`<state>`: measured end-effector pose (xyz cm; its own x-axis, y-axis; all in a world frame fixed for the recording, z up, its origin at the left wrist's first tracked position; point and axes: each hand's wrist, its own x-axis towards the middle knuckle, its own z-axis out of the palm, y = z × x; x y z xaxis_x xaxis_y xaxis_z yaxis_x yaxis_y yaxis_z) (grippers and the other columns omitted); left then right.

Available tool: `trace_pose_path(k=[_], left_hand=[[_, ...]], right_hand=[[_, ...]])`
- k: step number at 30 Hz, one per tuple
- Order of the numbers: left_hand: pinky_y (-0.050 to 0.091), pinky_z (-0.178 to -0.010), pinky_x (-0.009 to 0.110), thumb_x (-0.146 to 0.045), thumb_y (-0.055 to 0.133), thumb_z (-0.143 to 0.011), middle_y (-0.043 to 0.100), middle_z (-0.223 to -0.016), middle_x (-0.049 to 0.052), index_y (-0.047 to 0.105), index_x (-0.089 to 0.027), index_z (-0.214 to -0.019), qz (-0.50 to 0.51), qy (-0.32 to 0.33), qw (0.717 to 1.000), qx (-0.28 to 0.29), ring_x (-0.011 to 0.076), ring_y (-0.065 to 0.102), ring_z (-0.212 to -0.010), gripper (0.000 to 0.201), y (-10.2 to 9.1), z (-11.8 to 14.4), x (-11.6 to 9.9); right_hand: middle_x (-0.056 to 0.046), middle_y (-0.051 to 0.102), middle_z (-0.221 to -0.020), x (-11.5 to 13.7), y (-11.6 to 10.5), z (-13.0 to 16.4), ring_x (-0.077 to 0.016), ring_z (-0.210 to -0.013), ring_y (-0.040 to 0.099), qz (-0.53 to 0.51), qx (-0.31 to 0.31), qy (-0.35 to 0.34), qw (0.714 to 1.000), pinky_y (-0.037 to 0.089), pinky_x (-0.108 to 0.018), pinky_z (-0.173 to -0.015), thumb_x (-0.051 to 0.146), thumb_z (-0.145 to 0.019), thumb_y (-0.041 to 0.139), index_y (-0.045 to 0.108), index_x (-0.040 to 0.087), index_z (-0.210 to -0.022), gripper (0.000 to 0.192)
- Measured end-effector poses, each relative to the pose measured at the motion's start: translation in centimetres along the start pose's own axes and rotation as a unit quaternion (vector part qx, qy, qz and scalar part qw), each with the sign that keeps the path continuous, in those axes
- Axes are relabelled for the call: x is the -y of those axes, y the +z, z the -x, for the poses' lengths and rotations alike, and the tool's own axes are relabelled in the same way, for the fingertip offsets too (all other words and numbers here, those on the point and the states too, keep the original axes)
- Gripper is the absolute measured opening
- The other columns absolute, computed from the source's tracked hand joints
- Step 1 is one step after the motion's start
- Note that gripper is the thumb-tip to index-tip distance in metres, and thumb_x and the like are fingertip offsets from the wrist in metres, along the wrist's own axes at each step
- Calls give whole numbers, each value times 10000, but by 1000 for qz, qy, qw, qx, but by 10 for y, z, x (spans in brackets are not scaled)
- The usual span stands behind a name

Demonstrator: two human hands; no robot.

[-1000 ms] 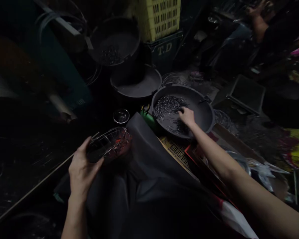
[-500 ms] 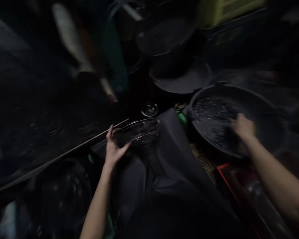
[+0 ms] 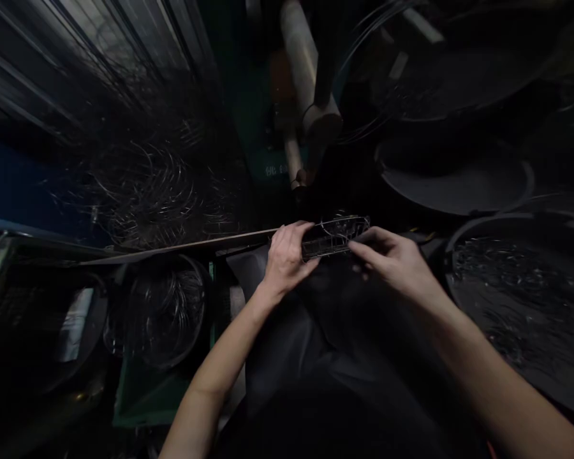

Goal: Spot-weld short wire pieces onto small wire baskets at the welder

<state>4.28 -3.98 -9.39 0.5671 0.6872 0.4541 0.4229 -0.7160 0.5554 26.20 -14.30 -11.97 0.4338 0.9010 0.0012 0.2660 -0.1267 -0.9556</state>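
Observation:
A small wire frame (image 3: 335,236), like a shallow basket of thin metal rods, is held level above the dark apron (image 3: 310,376) over my lap. My left hand (image 3: 287,258) wraps round its left end, fingers behind and thumb in front. At the frame's right end is my right hand (image 3: 395,258), thumb and fingers pinched together by the wires. Whatever it pinches is too dark and small to make out. Beside that arm stands a wide dark basin (image 3: 452,252) holding many small bent wire pieces (image 3: 521,274).
A machine with a pale cylinder (image 3: 300,48) rises ahead. Loose curved wires (image 3: 148,197) lie in a heap at left behind a thin ledge (image 3: 220,240). A bucket of wires (image 3: 175,319) and a green crate (image 3: 146,395) are at lower left. Another basin (image 3: 452,188) is behind at right.
My right hand has come out of the basin to the wire frame. My left hand, open beside the wire rings before, now grips the frame. The view has swung left.

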Motion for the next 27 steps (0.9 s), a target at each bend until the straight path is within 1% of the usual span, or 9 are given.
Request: trace_pose_path(k=[2,3,6,8,12,17,19,23,27], left_hand=[[446,-1050,453,-201,676,-744,602,-1220,120,437,-183,-1237,-43,19,999,-5,249,592,-1147,548,-1,-1,-4],[430,-1065,465,-203,667,-754,603,-1220,123,441,-179,-1237,-60,24,998,-5,251,587,-1153,534,0,-1,-5],[396,-1093,484,-208,641,-782,608,-1216,122,437,-175,-1252,-86,25,996,5,247,582,-1161,514,1,-2,-7],[393,-1096,482,-195,626,-784,606,-1218,121,437,-173,-1251,-86,23,996,13,243,580,-1164,505,2,-3,-6],[386,-1104,475,-166,632,-764,599,-1223,130,438,-148,-1246,-68,30,997,3,242,567,-1174,520,6,-8,-1],[385,-1105,474,-164,636,-763,603,-1216,123,435,-150,-1238,-73,41,996,-25,237,568,-1167,516,12,-15,8],[390,-1101,472,-164,629,-767,609,-1207,119,435,-159,-1229,-79,46,995,-37,234,577,-1160,501,13,-18,10],[377,-1114,475,-151,625,-766,614,-1206,119,433,-157,-1227,-80,57,994,-52,236,578,-1169,500,15,-26,16],[358,-1130,473,-165,618,-774,609,-1227,118,428,-170,-1232,-66,52,995,-55,227,572,-1191,496,18,-33,20]], right_hand=[[-36,659,-747,24,30,-13,-132,-553,583,14,38,6,999,445,-234,-475,482,-789,667,654,169,-900,332],[-32,665,-757,34,40,-17,-131,-579,592,36,37,3,999,452,-232,-503,468,-791,663,655,173,-882,309],[-14,663,-744,57,58,-17,-117,-596,584,115,-19,-28,993,447,-224,-557,427,-806,635,649,183,-830,245],[-8,651,-726,65,64,-12,-107,-572,566,128,-49,-55,989,442,-220,-565,415,-828,595,629,182,-812,236],[-14,638,-722,64,74,-9,-101,-543,543,121,-79,-103,984,449,-218,-566,397,-850,555,595,173,-833,227],[-14,638,-733,54,77,-21,-95,-541,533,135,-102,-178,969,458,-216,-578,377,-866,552,602,169,-853,214],[-15,638,-732,53,77,-26,-95,-540,530,136,-107,-196,965,455,-216,-568,371,-872,546,602,170,-847,210],[-18,627,-708,52,78,-33,-94,-504,503,144,-121,-198,962,426,-222,-516,396,-871,545,587,171,-821,234],[-31,639,-742,49,79,-40,-106,-534,530,148,-126,-190,962,426,-229,-509,422,-878,541,583,180,-835,250]])
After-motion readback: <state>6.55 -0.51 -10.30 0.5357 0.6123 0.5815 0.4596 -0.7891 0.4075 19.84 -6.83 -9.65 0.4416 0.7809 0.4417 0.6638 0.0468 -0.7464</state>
